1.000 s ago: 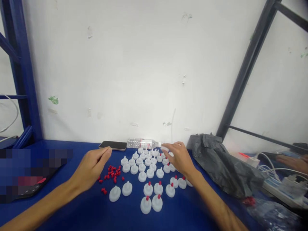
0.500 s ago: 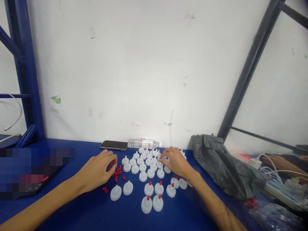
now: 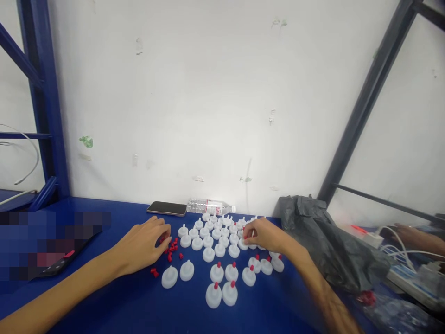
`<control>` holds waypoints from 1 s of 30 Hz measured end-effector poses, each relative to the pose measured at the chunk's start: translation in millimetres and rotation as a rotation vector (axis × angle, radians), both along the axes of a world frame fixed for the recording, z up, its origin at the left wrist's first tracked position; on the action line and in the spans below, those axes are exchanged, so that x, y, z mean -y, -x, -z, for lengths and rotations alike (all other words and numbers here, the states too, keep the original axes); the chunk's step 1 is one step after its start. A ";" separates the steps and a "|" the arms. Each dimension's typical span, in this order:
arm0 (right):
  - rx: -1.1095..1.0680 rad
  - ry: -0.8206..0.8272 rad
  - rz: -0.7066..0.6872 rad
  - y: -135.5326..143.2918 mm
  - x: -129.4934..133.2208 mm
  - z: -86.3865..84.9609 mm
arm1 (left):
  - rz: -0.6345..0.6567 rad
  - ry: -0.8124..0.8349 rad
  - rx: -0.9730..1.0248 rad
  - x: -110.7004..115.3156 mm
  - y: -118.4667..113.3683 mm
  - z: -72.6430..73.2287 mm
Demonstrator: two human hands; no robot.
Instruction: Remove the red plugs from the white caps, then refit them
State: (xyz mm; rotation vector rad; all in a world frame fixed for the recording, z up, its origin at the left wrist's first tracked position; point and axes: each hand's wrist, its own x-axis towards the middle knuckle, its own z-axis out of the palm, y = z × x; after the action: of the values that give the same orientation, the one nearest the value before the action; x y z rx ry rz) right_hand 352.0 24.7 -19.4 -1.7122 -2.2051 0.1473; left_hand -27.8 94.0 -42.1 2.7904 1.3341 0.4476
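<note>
White nozzle caps (image 3: pixel 208 253) stand spout-up in a loose cluster on the near side of the water bottle (image 3: pixel 210 206). Several of those nearer the camera, and some at the cluster's right, wear red tip covers on their spouts. Loose red tip covers (image 3: pixel 170 256) lie nearer than the bottle and to its left.

The right hand (image 3: pixel 266 233), nearer than the bottle and to its right, has thumb and fingertips drawn together, seemingly pinching a red tip on one of the nozzle caps. The left hand (image 3: pixel 146 241) curls low over the loose covers, left of the bottle; whether its fingertips grip one, I cannot tell.

The nozzle caps look light and fairly stiff, likely smooth and easily tipped, so the broad round base seems the steadier hold. The covers look tiny and prone to roll; a fingertip pinch around the sides should suit.

Left of the bottle lies a phone (image 3: pixel 167 208); to its right, a grey plastic bag (image 3: pixel 327 241) slumps on the blue surface (image 3: pixel 132 306).
</note>
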 end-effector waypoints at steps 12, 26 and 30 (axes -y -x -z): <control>-0.014 -0.236 -0.179 65.4 14.6 1.9 | 0.155 -0.183 0.114 12.4 -8.3 -3.3; -0.098 -0.403 -0.460 126.9 34.0 16.1 | 0.471 -0.208 0.103 46.0 -29.8 2.1; -0.050 -0.470 -0.458 126.1 29.1 17.8 | 0.493 -0.125 0.092 45.7 -32.5 3.4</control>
State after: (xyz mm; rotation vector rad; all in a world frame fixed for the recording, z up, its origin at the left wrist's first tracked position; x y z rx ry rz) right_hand 225.8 -4.4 -37.2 -0.9383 -2.3212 -0.2026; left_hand 4.7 48.2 -45.5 3.0061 0.5815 0.6360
